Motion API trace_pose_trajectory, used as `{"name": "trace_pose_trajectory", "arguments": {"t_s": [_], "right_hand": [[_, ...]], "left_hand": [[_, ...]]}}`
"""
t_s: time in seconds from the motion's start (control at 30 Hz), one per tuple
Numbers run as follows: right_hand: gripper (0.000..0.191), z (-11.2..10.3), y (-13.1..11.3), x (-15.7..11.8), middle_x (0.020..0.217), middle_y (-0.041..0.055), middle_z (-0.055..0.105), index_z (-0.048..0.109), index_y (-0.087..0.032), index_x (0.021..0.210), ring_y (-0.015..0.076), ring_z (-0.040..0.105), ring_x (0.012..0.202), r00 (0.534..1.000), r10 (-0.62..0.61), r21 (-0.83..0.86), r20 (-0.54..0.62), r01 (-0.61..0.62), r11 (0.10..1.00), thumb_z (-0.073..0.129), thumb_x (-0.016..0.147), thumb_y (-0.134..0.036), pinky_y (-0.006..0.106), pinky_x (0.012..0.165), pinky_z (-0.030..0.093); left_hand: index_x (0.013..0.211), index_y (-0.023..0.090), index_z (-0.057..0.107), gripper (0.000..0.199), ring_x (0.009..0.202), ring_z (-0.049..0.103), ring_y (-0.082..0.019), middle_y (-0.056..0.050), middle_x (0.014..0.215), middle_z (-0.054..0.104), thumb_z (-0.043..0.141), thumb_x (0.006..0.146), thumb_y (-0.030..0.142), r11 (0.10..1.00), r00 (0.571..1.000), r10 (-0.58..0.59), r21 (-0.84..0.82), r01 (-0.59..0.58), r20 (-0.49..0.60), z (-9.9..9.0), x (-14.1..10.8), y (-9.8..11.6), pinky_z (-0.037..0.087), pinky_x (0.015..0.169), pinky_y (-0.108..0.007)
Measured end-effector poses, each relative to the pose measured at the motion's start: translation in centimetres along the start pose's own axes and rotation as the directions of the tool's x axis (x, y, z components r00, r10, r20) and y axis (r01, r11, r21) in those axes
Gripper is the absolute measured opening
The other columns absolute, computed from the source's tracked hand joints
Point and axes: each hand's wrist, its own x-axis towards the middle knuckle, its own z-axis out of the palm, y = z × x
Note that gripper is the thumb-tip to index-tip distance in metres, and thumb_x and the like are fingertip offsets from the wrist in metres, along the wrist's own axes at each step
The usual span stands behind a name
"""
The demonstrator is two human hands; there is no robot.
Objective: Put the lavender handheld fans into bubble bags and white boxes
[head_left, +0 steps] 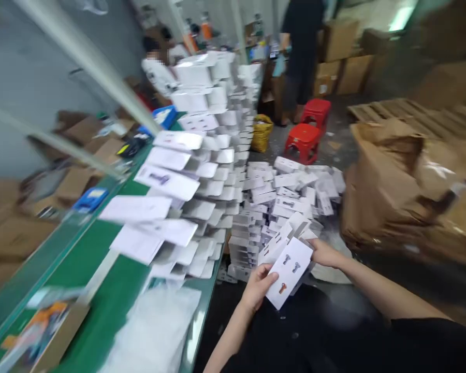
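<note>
My left hand (257, 288) grips the lower left edge of a white printed box (290, 270), its thumb on the front face, which shows small pictures of devices. My right hand (324, 253) holds the upper right side of the boxes, its fingertips partly hidden behind them. A second white box (275, 243) sits just behind the first, also between my hands. Beyond them lies a heap of white boxes (291, 180). Left of my hands, stacked open white boxes (202, 210) rise from the green table.
The green table (101, 311) runs along the left, bearing white sheets (155, 326) and a cardboard tray (64, 336). Red stools (303, 139), a yellow sack (261, 133) and a standing person (303, 52) are further back. Large brown cartons (388, 181) stand at the right.
</note>
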Motion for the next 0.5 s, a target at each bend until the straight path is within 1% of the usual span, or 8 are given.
{"name": "trace_pose_trajectory", "arguments": {"t_s": [0.1, 0.17, 0.2, 0.23, 0.3, 0.4, 0.43, 0.5], "right_hand": [[0.024, 1.7, -2.6, 2.2, 0.079, 0.0033, 0.071, 0.066, -0.015, 0.081, 0.0228, 0.064, 0.077, 0.986, -0.076, -0.097, 0.149, 0.091, 0.991, 0.052, 0.062, -0.019, 0.031, 0.07, 0.049], [0.026, 3.4, -4.7, 2.9, 0.08, 0.0048, 0.071, 0.066, -0.016, 0.086, 0.0248, 0.065, 0.079, 0.968, -0.131, -0.182, 0.213, 0.171, 0.968, 0.053, 0.065, -0.023, 0.032, 0.071, 0.049], [0.025, 4.4, -6.0, 3.0, 0.08, 0.0056, 0.071, 0.066, -0.017, 0.087, 0.0261, 0.065, 0.08, 0.955, -0.164, -0.241, 0.246, 0.224, 0.944, 0.054, 0.067, -0.026, 0.033, 0.07, 0.049], [0.023, 5.7, -7.4, 2.9, 0.077, 0.0065, 0.071, 0.067, -0.018, 0.084, 0.0274, 0.065, 0.079, 0.939, -0.2, -0.302, 0.279, 0.284, 0.91, 0.054, 0.069, -0.03, 0.034, 0.069, 0.049], [0.02, 8.8, -10.3, 2.1, 0.072, 0.0084, 0.07, 0.067, -0.02, 0.077, 0.0295, 0.064, 0.075, 0.884, -0.278, -0.37, 0.375, 0.418, 0.83, 0.055, 0.07, -0.034, 0.036, 0.066, 0.048], [0.017, 14.7, -14.2, 0.2, 0.073, 0.0094, 0.07, 0.068, -0.021, 0.076, 0.0291, 0.063, 0.072, 0.731, -0.391, -0.288, 0.56, 0.614, 0.735, 0.058, 0.067, -0.032, 0.037, 0.067, 0.048], [0.017, 16.8, -15.3, -0.4, 0.076, 0.0088, 0.07, 0.068, -0.021, 0.077, 0.028, 0.063, 0.073, 0.674, -0.421, -0.236, 0.607, 0.659, 0.715, 0.059, 0.067, -0.031, 0.036, 0.068, 0.048], [0.016, 20.7, -16.9, -1.4, 0.079, 0.0075, 0.07, 0.068, -0.022, 0.079, 0.0258, 0.062, 0.073, 0.599, -0.454, -0.159, 0.66, 0.702, 0.694, 0.059, 0.069, -0.031, 0.035, 0.069, 0.049]], "left_hand": [[0.089, 0.013, 0.068, 0.039, 0.078, 0.059, -0.017, -0.007, 0.086, 0.068, 0.073, 0.066, 0.044, 0.992, 0.962, 0.128, 0.049, -0.119, -0.242, -1.0, -3.2, -0.2, 0.044, 0.072, -0.027], [0.088, 0.013, 0.068, 0.039, 0.076, 0.058, -0.016, -0.006, 0.084, 0.067, 0.069, 0.07, 0.048, 0.984, 0.87, 0.166, 0.017, -0.178, -0.464, -3.0, -6.3, -0.8, 0.044, 0.071, -0.026], [0.087, 0.013, 0.068, 0.04, 0.076, 0.059, -0.015, -0.007, 0.084, 0.066, 0.068, 0.071, 0.049, 0.974, 0.796, 0.163, -0.035, -0.225, -0.583, -4.3, -8.3, -1.3, 0.044, 0.071, -0.026], [0.087, 0.013, 0.067, 0.04, 0.076, 0.059, -0.015, -0.007, 0.085, 0.066, 0.067, 0.071, 0.049, 0.952, 0.705, 0.142, -0.098, -0.289, -0.695, -5.6, -10.4, -1.9, 0.045, 0.071, -0.026], [0.084, 0.013, 0.065, 0.038, 0.074, 0.06, -0.014, -0.006, 0.084, 0.065, 0.07, 0.067, 0.047, 0.878, 0.471, 0.064, -0.175, -0.446, -0.88, -8.1, -15.0, -3.4, 0.046, 0.07, -0.026], [0.072, 0.014, 0.059, 0.033, 0.066, 0.059, -0.011, -0.001, 0.071, 0.062, 0.075, 0.06, 0.041, 0.753, 0.093, -0.091, -0.13, -0.645, -0.991, -11.3, -21.9, -5.7, 0.045, 0.064, -0.023], [0.07, 0.014, 0.057, 0.032, 0.064, 0.058, -0.01, 0.001, 0.068, 0.06, 0.075, 0.059, 0.038, 0.722, 0.005, -0.129, -0.097, -0.685, -0.992, -12.3, -24.1, -6.3, 0.045, 0.063, -0.023], [0.068, 0.015, 0.055, 0.029, 0.061, 0.058, -0.01, 0.002, 0.065, 0.059, 0.074, 0.058, 0.034, 0.688, -0.122, -0.169, -0.028, -0.725, -0.978, -14.2, -28.1, -7.3, 0.044, 0.061, -0.023]]}}
